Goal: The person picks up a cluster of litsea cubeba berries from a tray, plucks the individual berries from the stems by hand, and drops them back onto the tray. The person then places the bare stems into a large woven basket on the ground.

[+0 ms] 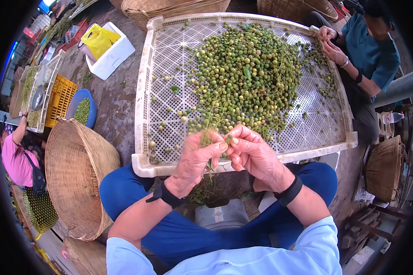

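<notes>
My left hand (195,156) is closed around a bunch of thin green stems (212,120), whose loose ends hang below the palm. Thumb and forefinger of my right hand (258,155) pinch at a small green piece (229,139) on the same bunch, close to the left fingertips; whether it is a fruit or stem is hard to make out. Both hands are above the near edge of a white mesh tray (170,50). On the tray lies a large heap of small round green fruits (243,78) mixed with stems, and a few fruits are scattered left of it.
A co-worker (369,50) sits at the right, hands over the tray's far corner. Wicker baskets (73,174) stand at the left, with a blue basin (88,98) and a white foam box (112,57) beyond. Another person in pink (16,160) is farther left. Stem scraps lie below the tray.
</notes>
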Demonstrator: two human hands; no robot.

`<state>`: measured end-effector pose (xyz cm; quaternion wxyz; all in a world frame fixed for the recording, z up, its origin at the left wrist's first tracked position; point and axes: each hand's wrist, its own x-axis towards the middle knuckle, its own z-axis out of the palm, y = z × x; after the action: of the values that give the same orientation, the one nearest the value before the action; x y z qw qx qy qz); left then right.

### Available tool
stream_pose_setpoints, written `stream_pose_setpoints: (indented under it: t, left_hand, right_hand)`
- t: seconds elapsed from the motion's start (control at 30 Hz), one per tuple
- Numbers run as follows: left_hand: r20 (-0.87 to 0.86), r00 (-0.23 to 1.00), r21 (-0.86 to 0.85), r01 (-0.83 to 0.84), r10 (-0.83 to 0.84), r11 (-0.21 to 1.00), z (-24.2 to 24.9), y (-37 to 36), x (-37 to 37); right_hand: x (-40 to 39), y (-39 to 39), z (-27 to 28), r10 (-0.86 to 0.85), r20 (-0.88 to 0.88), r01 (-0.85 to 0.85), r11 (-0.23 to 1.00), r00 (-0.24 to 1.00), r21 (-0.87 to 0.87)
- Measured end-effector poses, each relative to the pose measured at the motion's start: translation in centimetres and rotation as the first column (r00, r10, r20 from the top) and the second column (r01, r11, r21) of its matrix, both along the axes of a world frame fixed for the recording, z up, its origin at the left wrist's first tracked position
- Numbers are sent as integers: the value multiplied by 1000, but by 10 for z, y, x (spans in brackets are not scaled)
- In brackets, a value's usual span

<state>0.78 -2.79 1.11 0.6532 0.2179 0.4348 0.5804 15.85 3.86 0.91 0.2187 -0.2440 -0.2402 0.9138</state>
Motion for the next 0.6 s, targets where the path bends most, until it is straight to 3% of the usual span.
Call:
stream_pose_setpoints:
  t: [0.1,0.2,0.23,0.27,0.3,0.33,0.37,0.43,0.47,0.5,0.53,0.57,0.6]
  left_hand:
    - [-3,1000,-25,28,-28,999,0,-1,-2]
    - [-69,997,-47,37,-40,998,2,0,-3]
    - [-68,997,-46,30,-33,998,2,-1,-4]
    - [-186,981,-44,52,-59,998,0,-1,-4]
    - [-302,950,-46,72,-83,996,-1,-3,-5]
    - [-553,832,22,63,-40,998,2,-4,-4]
    - [-553,832,22,54,-33,998,-1,-4,-3]
    - [-861,445,295,44,245,955,-9,-8,-3]
    - [-886,351,353,87,303,931,-9,-9,-5]
    - [-884,351,357,78,309,931,-8,-11,-6]
    - [-654,742,161,-55,148,985,-4,-12,-9]
    - [-237,970,-73,-74,55,995,-1,-14,-12]
    - [87,992,-90,-81,89,993,-4,-14,-23]
  right_hand:
    - [-1,-2,5,9,-13,-9,1000,1000,-19]
    - [-3,-2,5,12,85,-19,996,996,86]
    - [-3,-1,0,26,113,-48,979,993,200]
    - [-3,-1,-2,38,141,-80,947,989,311]
    - [-3,-1,-1,45,141,-88,946,989,312]
    - [-3,-2,0,52,229,-129,934,972,334]
    - [-4,-4,1,57,315,-172,920,947,352]
    - [-11,-9,-1,42,310,-133,951,950,279]
    - [-12,-10,0,47,359,-164,939,932,304]
    - [-14,-10,1,50,408,-197,924,912,328]
    - [-16,-8,2,57,413,-209,919,909,333]
    - [-19,-4,4,39,367,-144,954,930,264]
    - [-22,-1,4,14,320,-79,979,947,189]
